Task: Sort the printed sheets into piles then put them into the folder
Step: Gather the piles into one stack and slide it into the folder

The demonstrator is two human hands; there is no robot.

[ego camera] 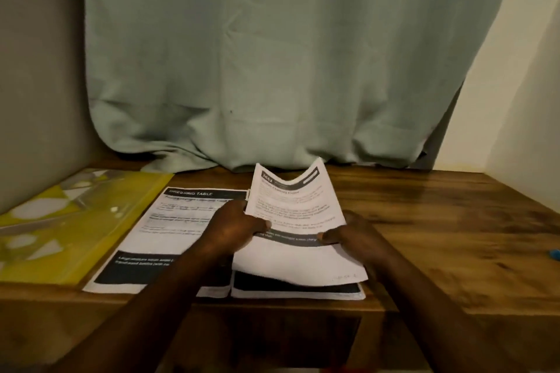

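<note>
Sheet (295, 206) between left hand (233, 228), right hand (356, 235)

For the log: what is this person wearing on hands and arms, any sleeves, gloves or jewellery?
The left hand and right hand are bare: no gloves, and no ring, watch or bracelet that I can make out in this dim, soft frame. Both forearms are uncovered down to the picture's edge; no sleeve shows.

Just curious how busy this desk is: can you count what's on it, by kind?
Folders: 1, the yellow folder
Flat piles: 2, left pile and right pile
Loose sheets: 1, the sheet pinched by left hand and right hand
Oddments: 1, small blue thing at right edge
Total: 5
</note>
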